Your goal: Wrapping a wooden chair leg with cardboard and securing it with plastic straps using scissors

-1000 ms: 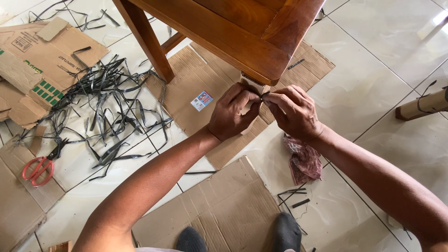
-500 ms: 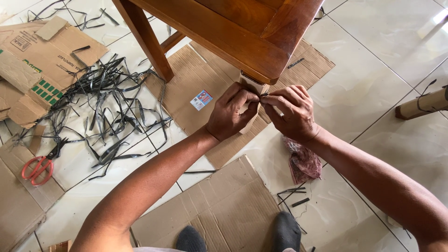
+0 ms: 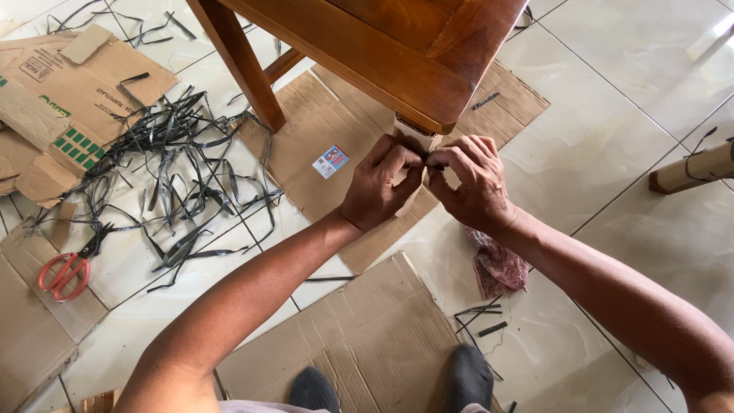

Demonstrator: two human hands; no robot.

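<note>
A wooden table [image 3: 397,46] stands over me, and its near leg [image 3: 411,138] is wrapped in brown cardboard. Both hands are at that leg, just under the table's corner. My left hand [image 3: 380,187] grips the cardboard wrap from the left, fingers curled around it. From the right, my right hand [image 3: 466,183] pinches something small and dark at the wrap; it looks like a thin black strap, mostly hidden by the fingers. The fingertips of both hands meet at the wrap.
A tangle of cut black straps [image 3: 172,164] lies on the tiled floor to the left, with red-handled scissors [image 3: 65,271] beyond it. Flattened cardboard sheets [image 3: 367,336] lie around; a reddish cloth [image 3: 498,264] lies under my right wrist. Another wrapped leg [image 3: 692,168] lies at right.
My right hand has shifted slightly left and closed in against my left hand at the wrapped leg. The dark strap end seen between the fingers earlier is now covered.
</note>
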